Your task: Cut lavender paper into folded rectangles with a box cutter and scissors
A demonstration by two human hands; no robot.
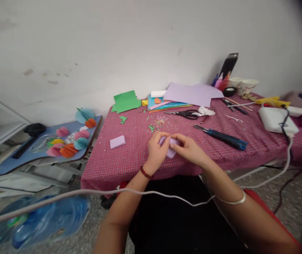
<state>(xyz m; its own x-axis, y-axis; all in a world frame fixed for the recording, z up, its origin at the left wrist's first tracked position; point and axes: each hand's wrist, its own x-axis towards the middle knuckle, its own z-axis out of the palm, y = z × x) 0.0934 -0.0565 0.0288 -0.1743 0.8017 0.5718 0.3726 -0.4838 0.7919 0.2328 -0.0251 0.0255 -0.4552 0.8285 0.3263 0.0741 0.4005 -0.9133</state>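
Between my two hands is a small piece of purple paper (171,152), held just above the near part of the table. My left hand (157,150) pinches its left side, with thumb and fingers closed together. On the other side, my right hand (189,150) grips the same paper, its fingertips meeting the left ones at the top edge. Part of the paper is hidden behind the fingers. A small stack of purple paper rectangles (117,141) lies to the left of my hands.
Black scissors (186,114), blue-black pens (221,137) and paper scraps (161,121) lie beyond my hands. Green sheets (126,101) and a large purple sheet (193,93) rest by the wall. A white power box (276,119) stands right; a white cable (164,194) crosses my arms.
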